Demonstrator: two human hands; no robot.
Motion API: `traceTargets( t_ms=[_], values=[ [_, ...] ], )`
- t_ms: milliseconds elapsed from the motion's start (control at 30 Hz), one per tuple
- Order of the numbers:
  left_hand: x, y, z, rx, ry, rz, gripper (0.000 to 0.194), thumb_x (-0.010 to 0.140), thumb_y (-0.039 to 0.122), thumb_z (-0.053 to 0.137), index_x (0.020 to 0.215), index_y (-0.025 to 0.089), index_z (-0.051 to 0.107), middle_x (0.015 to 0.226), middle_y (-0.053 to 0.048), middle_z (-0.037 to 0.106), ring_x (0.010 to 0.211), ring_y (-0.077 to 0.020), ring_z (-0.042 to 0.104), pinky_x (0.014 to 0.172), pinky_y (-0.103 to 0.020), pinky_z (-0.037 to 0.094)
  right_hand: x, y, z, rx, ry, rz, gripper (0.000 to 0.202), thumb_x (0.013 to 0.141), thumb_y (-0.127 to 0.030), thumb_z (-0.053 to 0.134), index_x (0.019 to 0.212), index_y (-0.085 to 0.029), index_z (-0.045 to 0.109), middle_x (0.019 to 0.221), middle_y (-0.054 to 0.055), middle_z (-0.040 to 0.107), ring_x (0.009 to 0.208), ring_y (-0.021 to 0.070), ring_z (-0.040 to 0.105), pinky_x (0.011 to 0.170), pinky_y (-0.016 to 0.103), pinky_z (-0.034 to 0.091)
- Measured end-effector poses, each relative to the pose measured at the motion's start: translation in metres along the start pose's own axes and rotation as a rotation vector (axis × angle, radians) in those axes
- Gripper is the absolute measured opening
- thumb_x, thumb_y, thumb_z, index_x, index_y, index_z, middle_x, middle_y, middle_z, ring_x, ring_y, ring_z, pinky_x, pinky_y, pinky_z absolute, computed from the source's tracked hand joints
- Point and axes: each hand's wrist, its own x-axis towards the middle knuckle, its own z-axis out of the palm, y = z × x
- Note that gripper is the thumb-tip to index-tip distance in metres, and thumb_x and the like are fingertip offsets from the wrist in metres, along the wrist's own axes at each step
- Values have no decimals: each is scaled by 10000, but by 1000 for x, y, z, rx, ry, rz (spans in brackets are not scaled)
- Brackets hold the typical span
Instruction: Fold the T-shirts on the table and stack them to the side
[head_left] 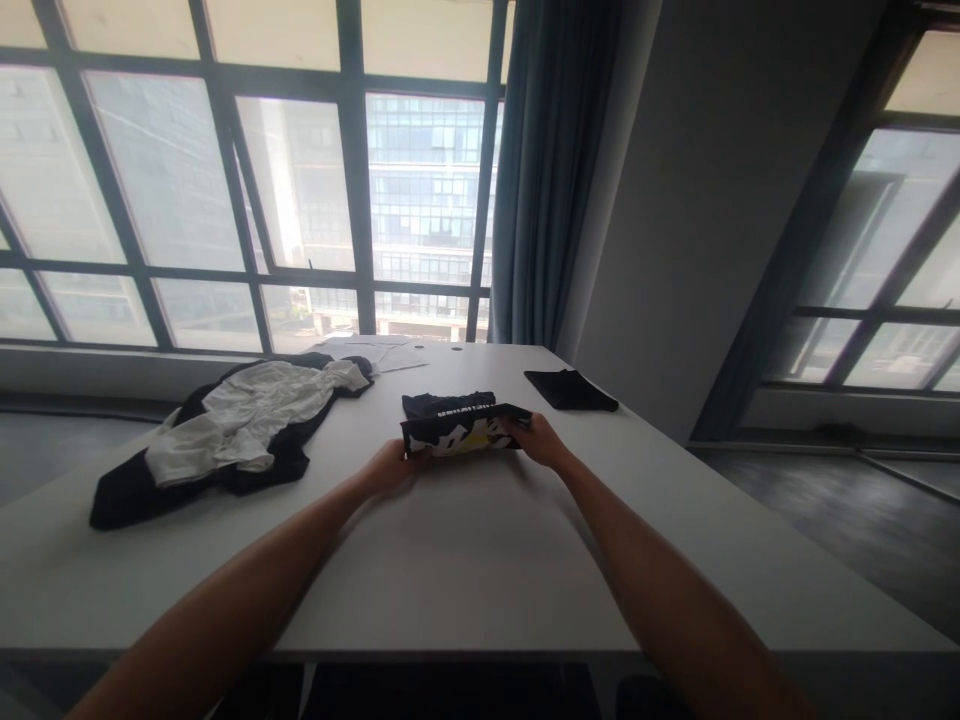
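A black T-shirt (457, 432) with a white and yellow print is partly folded in the middle of the white table. Its near part is lifted off the tabletop, while the far part lies behind it. At its left end my left hand (397, 468) grips the near edge, the fingers mostly tucked out of sight. My right hand (538, 438) holds the opposite end, with the fingers closed on the dark cloth.
On the left of the table (480, 580) lies a loose pile of dark clothes with a white garment (262, 405) on top. A folded black garment (571, 390) rests near the right edge. Papers (375, 352) lie at the far end, before the windows and curtain.
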Motion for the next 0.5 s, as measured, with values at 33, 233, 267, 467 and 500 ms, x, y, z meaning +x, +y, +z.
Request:
traceTargets(
  t_ms=[33, 233, 267, 467, 500],
  values=[
    [0, 1, 1, -27, 2, -9, 521, 766, 619, 624, 981, 163, 757, 1078, -105, 757, 1059, -354, 663, 944, -430, 512, 0, -1, -2, -7, 1, 15, 429, 807, -538, 614, 926, -137, 709, 866, 60, 725, 877, 249, 655, 768, 334, 524],
    [-4, 20, -16, -332, -176, 30, 594, 738, 653, 691, 1023, 134, 743, 1093, -114, 752, 1071, -341, 671, 998, -491, 508, -3, -20, -12, 55, 30, 62, 517, 766, -638, 636, 843, -130, 691, 867, 89, 735, 831, 260, 673, 701, 330, 539],
    [-5, 23, -20, -398, -184, 27, 596, 726, 642, 716, 1030, 130, 738, 1076, -117, 755, 1054, -342, 678, 987, -505, 516, -3, -26, -12, 79, 78, 58, 523, 773, -647, 629, 843, -132, 685, 861, 87, 734, 821, 255, 673, 693, 325, 539],
    [-1, 22, -22, -630, 18, -58, 611, 664, 582, 806, 1046, 120, 685, 1034, -119, 758, 979, -337, 705, 918, -528, 554, -5, -39, -3, 231, -4, 135, 443, 739, -545, 735, 942, -154, 683, 903, 76, 740, 845, 245, 686, 727, 346, 571],
    [0, 20, -20, -623, 34, -70, 605, 659, 578, 810, 1032, 121, 680, 1012, -116, 759, 962, -335, 709, 900, -524, 561, -5, -36, -2, 244, -110, 165, 441, 704, -488, 781, 979, -157, 683, 940, 80, 744, 863, 249, 691, 745, 359, 579]
  ],
)
